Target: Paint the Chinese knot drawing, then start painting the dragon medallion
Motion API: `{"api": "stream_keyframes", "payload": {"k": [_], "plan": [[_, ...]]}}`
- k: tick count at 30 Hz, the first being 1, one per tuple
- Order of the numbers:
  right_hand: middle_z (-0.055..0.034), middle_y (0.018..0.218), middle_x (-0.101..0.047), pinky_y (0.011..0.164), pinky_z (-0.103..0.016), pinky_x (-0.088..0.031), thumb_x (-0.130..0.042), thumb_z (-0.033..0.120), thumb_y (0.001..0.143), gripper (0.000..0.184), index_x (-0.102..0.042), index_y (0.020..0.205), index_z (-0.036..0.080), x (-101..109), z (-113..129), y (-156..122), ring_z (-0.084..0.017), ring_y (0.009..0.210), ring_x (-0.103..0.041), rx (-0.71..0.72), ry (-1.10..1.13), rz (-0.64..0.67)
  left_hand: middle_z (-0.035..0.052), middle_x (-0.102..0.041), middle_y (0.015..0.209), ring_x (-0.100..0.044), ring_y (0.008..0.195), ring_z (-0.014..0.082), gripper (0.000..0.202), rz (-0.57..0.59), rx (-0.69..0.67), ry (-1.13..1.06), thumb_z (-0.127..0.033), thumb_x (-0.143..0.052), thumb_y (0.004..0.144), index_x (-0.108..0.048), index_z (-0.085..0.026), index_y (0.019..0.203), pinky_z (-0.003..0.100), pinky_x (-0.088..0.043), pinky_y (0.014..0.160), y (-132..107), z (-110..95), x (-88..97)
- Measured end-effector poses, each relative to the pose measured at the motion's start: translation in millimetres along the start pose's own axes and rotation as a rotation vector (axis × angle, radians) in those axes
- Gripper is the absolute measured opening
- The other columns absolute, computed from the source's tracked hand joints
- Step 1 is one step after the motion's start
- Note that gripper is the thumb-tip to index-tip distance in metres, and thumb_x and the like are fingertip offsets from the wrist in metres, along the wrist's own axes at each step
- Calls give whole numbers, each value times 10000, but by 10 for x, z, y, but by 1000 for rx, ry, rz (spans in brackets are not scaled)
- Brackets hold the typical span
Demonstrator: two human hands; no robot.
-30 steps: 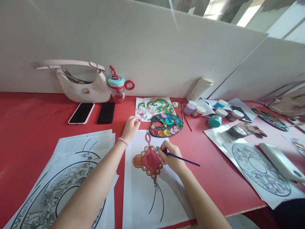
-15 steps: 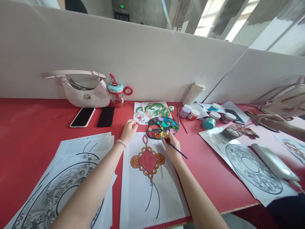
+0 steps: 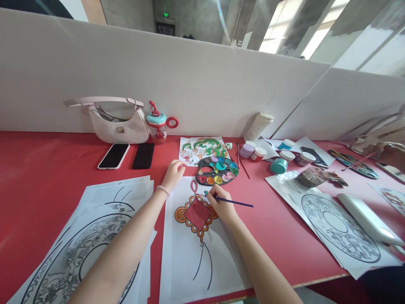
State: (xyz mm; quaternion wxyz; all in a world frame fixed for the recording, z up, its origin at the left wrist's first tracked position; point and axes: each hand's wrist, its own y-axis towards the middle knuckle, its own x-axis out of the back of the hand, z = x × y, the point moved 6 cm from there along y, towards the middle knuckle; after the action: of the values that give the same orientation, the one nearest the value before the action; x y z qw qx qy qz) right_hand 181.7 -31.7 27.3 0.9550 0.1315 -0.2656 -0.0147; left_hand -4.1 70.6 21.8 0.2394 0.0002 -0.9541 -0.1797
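Observation:
My right hand (image 3: 221, 203) grips a thin dark-blue paintbrush (image 3: 237, 203), its tip over the upper part of a painted knot ornament (image 3: 198, 214) with a red diamond and orange loops. The ornament is on a white sheet (image 3: 183, 266), where the two tassel lines at the bottom are uncoloured. At the sheet's top left rests my left hand (image 3: 174, 175), fingers curled together; whatever they may hold is hidden. Just beyond both hands lies a dark paint palette (image 3: 207, 161) with several colours in its wells.
Printed pattern sheets (image 3: 95, 228) lie at left. Behind are two phones (image 3: 114, 156), a handbag (image 3: 120, 126) and a cup (image 3: 157, 126). Dragon pictures (image 3: 209, 147), paint jars (image 3: 279, 166) and a bottle (image 3: 259, 126) stand beyond the palette. At right, another person's hand (image 3: 389, 154) holds a brush.
My right hand has moved from the palette down and left to the ornament, with the paintbrush now nearly level. My left hand stays in place. The other person's hand has moved right, off the water container.

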Motion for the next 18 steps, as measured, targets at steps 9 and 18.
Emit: {"api": "stream_keyframes", "payload": {"k": [9,18], "plan": [[34,542,-457,495,-222,-336,-498,304,768,224,-373,609,209,-57,30,-9,-97,503,-383,-21,-25,63,68,-585,989,-568,1003,192,189,2,8,19,-142,-439,802,-618,-166,859,350,-437,948,2,6,2],[36,540,-457,498,-222,-340,-496,286,770,221,-368,606,211,-62,1,-15,-98,509,-388,-23,-18,50,66,-583,985,-567,1003,198,175,-2,-2,15,-155,-442,805,-610,-176,851,355,-441,942,5,27,0]]}}
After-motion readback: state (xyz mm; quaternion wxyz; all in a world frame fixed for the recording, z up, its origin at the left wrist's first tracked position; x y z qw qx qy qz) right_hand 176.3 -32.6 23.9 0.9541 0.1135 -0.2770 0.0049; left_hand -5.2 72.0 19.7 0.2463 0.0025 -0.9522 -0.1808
